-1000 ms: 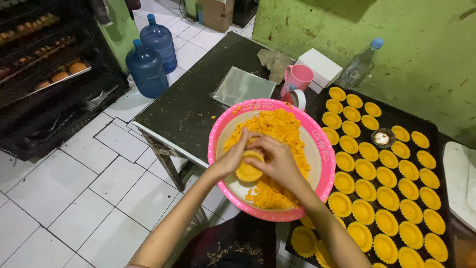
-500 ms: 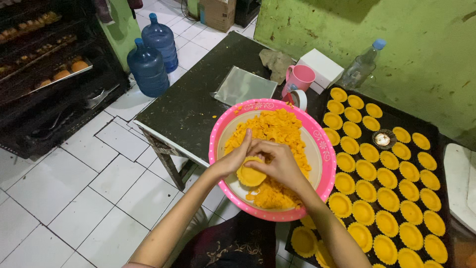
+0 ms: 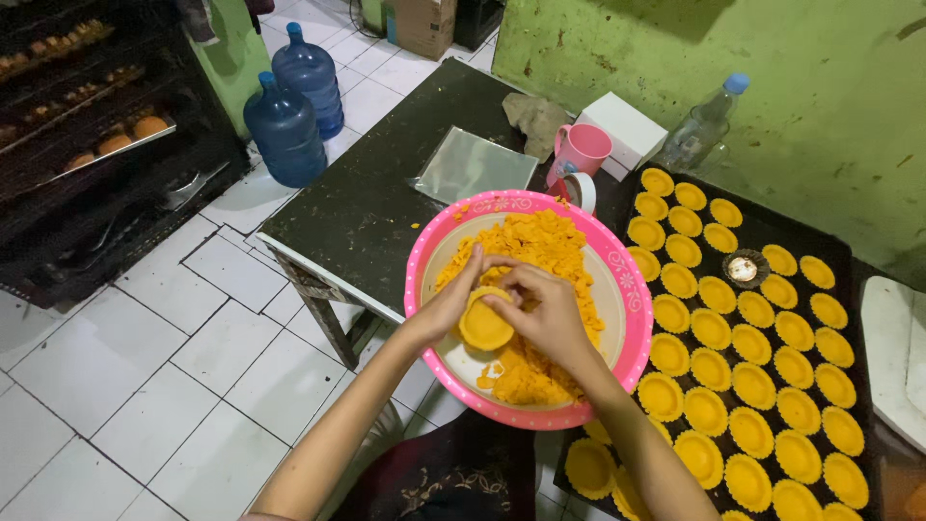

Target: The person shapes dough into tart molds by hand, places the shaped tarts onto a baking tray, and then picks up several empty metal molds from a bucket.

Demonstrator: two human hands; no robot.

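Over pink bowl (image 3: 617,289), left hand (image 3: 446,307) and right hand (image 3: 542,311) both pinch small dough cup (image 3: 485,326). Thin edge might tear if thumbs push too hard. Crumbs could fall past bowl.

dim, uneven indoor light with a warm cast. the white floor tiles (image 3: 145,357) catch the most light, while the oven rack (image 3: 87,125) at the upper left sinks into shadow. soft shadow falls on the green wall (image 3: 772,58). wide-angle bending shows at the edges; focus stays fairly sharp.
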